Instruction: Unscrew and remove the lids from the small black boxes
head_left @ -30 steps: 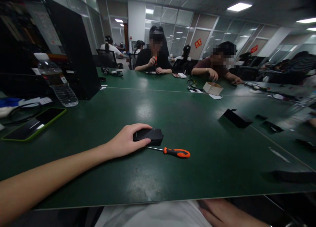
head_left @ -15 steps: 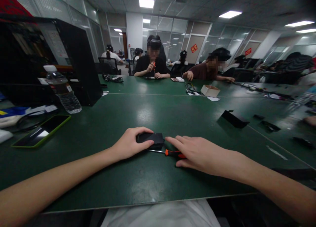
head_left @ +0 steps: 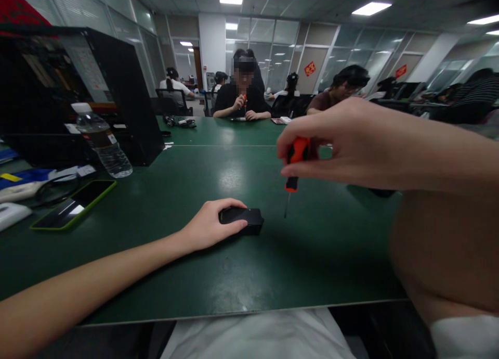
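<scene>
On the green table (head_left: 218,276) lies a small black box-shaped device (head_left: 253,221), with a little nub at its right end. My left hand (head_left: 212,222) is wrapped round its left part, thumb in front and fingers behind. To the right and higher up, my right hand (head_left: 331,145) grips a screwdriver (head_left: 299,152) by its orange and black handle. The thin metal shaft points down, nearly upright, its tip in the air to the right of the device and apart from it.
At the left stand a black computer case (head_left: 117,88) and a water bottle (head_left: 103,143), with a green-edged phone (head_left: 74,205) before them. Cables (head_left: 179,122) lie at the far side. Across the table a person (head_left: 244,96) holds an orange tool. A dark object (head_left: 384,192) shows below my right wrist.
My right hand has picked the screwdriver up from the table and raised it, turning it from lying flat to tip down. My left hand still holds the black device.
</scene>
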The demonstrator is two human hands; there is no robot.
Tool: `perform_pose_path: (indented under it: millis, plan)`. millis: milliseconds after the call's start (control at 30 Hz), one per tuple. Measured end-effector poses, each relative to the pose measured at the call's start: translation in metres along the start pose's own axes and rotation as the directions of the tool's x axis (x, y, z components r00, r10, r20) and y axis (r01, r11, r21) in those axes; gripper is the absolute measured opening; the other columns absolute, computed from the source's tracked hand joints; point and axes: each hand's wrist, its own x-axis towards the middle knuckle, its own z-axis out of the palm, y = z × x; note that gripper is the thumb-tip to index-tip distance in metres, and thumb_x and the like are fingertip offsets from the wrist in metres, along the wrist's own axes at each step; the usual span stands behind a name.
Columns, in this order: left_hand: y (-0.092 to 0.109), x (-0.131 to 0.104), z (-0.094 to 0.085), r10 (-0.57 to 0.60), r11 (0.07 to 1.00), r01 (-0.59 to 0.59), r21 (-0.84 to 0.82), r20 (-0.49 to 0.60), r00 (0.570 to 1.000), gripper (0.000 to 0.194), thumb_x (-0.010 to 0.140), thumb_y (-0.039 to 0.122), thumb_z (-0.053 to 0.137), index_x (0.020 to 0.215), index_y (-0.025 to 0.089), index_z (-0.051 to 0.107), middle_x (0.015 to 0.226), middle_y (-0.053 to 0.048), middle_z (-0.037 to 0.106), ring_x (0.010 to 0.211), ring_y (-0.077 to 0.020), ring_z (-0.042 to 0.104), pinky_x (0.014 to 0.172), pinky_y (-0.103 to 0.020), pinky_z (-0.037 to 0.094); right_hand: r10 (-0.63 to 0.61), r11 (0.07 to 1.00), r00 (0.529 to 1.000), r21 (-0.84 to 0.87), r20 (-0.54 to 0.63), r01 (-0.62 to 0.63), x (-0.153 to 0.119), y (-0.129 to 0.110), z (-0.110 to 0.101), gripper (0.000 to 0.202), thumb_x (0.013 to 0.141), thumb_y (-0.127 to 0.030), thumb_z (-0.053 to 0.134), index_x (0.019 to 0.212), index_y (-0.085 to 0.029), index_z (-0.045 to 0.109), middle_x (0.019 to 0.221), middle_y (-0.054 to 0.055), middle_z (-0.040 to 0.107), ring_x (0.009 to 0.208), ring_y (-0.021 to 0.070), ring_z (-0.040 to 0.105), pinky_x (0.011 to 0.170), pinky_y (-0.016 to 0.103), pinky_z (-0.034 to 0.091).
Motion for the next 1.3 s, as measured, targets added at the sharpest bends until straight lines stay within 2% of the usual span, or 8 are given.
perform_pose_path:
  millis: [33,100,233,400,633,767,967,1300]
  plan:
    - [0.002,-0.001,0.001,-0.005,1.000,0.005,-0.001,0.007,1.000,0.035,0.088,0.043,0.071,0.115,0.021,0.073,0.110,-0.003,0.077,0.098,-0.0240,0.071,0.089,-0.033,0.055,-0.060,0.996,0.998,-0.068,0.011,0.060,0.006,-0.001,0.002,0.033,0.083,-0.046,0.069,0.087,-0.014,0.073,0.072,-0.006,0.066,0.072,0.0113,0.065,0.073,0.029,0.042]
    - [0.004,-0.002,0.001,-0.011,1.000,0.011,-0.003,0.018,1.000,0.035,0.087,0.042,0.071,0.115,0.021,0.073,0.110,-0.003,0.077,0.097,-0.0239,0.071,0.089,-0.034,0.055,-0.173,0.957,0.978,-0.213,0.115,0.195,0.016,0.001,0.010,0.029,0.088,-0.043,0.066,0.092,-0.015,0.072,0.072,-0.006,0.066,0.068,0.0110,0.066,0.073,0.029,0.046]
    - [0.003,-0.001,0.003,-0.006,1.000,0.006,0.008,0.022,1.000,0.035,0.087,0.041,0.072,0.116,0.021,0.073,0.110,-0.003,0.077,0.098,-0.0240,0.071,0.090,-0.034,0.054,-0.212,0.944,0.959,-0.214,0.188,0.251,0.026,0.006,0.024,0.022,0.093,-0.037,0.063,0.091,-0.017,0.071,0.072,-0.006,0.066,0.069,0.0098,0.067,0.078,0.027,0.050]
    - [0.003,0.000,0.003,-0.009,1.000,0.008,0.020,0.027,1.000,0.036,0.087,0.041,0.072,0.117,0.021,0.073,0.111,-0.003,0.077,0.100,-0.0243,0.071,0.089,-0.033,0.053,-0.221,0.942,0.956,-0.212,0.194,0.261,0.027,0.002,0.029,0.025,0.097,-0.037,0.057,0.091,-0.016,0.070,0.074,-0.006,0.065,0.069,0.0086,0.065,0.074,0.023,0.047]
    - [0.005,0.000,0.002,-0.018,1.000,0.017,0.019,0.027,0.999,0.036,0.086,0.038,0.072,0.117,0.019,0.073,0.112,-0.003,0.077,0.102,-0.0240,0.070,0.092,-0.033,0.052,-0.214,0.949,0.947,-0.177,0.241,0.260,0.029,-0.003,0.035,0.010,0.093,-0.026,0.065,0.093,-0.018,0.069,0.078,-0.001,0.070,0.066,0.0100,0.060,0.061,0.024,0.040]
    - [0.004,0.000,0.003,-0.008,1.000,0.007,0.013,0.025,1.000,0.036,0.086,0.038,0.072,0.117,0.019,0.073,0.111,-0.004,0.077,0.102,-0.0241,0.070,0.093,-0.033,0.052,-0.169,0.956,0.958,-0.199,0.231,0.217,0.030,-0.001,0.037,0.010,0.093,-0.025,0.062,0.092,-0.019,0.070,0.078,0.000,0.071,0.066,0.0116,0.060,0.061,0.025,0.039]
    - [0.002,0.000,0.004,0.005,1.000,-0.005,0.005,0.023,1.000,0.036,0.086,0.037,0.072,0.117,0.017,0.072,0.112,-0.004,0.077,0.102,-0.0235,0.070,0.093,-0.032,0.053,-0.193,0.958,0.950,-0.165,0.244,0.237,0.032,0.003,0.037,0.011,0.092,-0.023,0.061,0.093,-0.018,0.071,0.080,0.001,0.072,0.069,0.0122,0.063,0.064,0.024,0.040]
    - [0.000,0.001,0.005,0.041,0.999,-0.041,0.005,0.011,0.999,0.035,0.086,0.037,0.072,0.116,0.017,0.073,0.110,-0.004,0.077,0.100,-0.0230,0.070,0.091,-0.032,0.053,-0.250,0.954,0.896,-0.065,0.367,0.293,0.028,0.008,0.026,0.019,0.093,-0.023,0.056,0.104,-0.018,0.071,0.094,0.003,0.075,0.079,0.0151,0.065,0.069,0.026,0.044]
